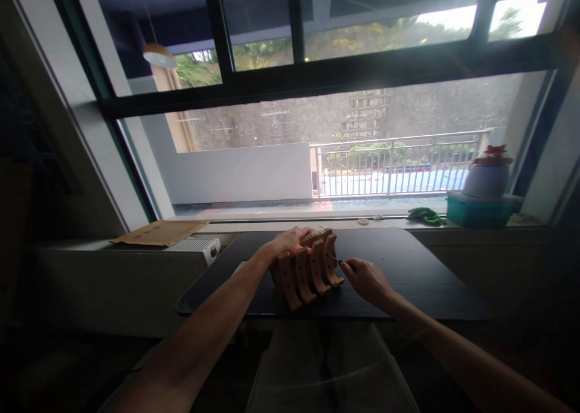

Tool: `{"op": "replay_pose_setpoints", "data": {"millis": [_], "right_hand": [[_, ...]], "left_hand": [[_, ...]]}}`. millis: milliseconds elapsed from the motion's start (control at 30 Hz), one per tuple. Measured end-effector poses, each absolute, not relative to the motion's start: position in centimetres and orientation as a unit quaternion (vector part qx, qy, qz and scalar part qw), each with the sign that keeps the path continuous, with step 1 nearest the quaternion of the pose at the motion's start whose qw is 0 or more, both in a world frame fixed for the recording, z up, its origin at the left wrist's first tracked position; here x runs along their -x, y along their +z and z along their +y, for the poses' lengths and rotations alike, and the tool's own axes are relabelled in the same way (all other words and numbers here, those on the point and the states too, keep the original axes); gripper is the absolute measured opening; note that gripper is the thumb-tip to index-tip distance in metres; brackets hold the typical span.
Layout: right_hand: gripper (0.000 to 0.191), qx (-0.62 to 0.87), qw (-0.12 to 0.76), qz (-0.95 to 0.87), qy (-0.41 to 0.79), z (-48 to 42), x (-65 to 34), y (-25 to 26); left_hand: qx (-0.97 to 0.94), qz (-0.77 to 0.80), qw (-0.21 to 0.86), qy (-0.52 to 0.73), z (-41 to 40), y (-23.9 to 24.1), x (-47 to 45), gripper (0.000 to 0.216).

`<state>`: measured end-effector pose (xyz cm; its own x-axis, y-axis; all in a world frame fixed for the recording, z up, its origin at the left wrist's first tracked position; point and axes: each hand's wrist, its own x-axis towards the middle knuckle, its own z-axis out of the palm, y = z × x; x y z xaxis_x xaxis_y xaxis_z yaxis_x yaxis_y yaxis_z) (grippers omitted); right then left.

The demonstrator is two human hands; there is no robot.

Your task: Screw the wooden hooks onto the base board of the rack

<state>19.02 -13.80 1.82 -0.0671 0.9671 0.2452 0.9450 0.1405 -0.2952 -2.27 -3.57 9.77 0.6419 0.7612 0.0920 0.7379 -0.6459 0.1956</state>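
Note:
A wooden rack with several curved wooden hooks [316, 269] stands on the dark table [385, 250], the hooks facing me. My left hand [290, 243] is closed over the rack's top left edge; its fingertips are partly hidden behind the wood. In my right hand [366, 275] is a thin screwdriver [336, 259], pinched at its dark handle. Its metal shaft points left, and the tip meets the rightmost hook near a small dark hole. Small dark holes or screw heads also dot the other hooks.
A white heater [199, 250] and a flat piece of cardboard [158, 232] lie left of the table. On the window sill are a green cloth [426, 216], a teal box [478, 209], a white pot with a red top [487, 177] and a roll of tape [363, 221].

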Motion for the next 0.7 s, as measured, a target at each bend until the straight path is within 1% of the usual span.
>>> {"op": "replay_pose_setpoints", "data": {"millis": [133,267,400,600,700], "right_hand": [[0.028,0.625,0.142,-0.767,-0.028,-14.7,-19.1,3.1],[0.029,0.605,0.11,-0.788,-0.031,-14.7,-19.0,3.1],[0.03,0.632,0.132,-0.764,-0.002,-14.2,-18.8,2.2],[0.031,0.67,0.17,-0.717,0.089,-12.7,-18.8,1.2],[0.031,0.668,0.172,-0.719,0.085,-12.6,-19.2,1.8]], "left_hand": [[-0.899,0.425,0.077,0.077,-4.0,10.1,2.1,0.036],[-0.899,0.424,0.088,0.069,-3.6,10.0,2.0,0.035],[-0.898,0.425,0.087,0.076,-3.1,9.7,2.0,0.037],[-0.898,0.427,0.085,0.069,-3.5,9.9,2.0,0.036],[-0.895,0.434,0.078,0.066,-4.2,10.2,2.0,0.036]]}}
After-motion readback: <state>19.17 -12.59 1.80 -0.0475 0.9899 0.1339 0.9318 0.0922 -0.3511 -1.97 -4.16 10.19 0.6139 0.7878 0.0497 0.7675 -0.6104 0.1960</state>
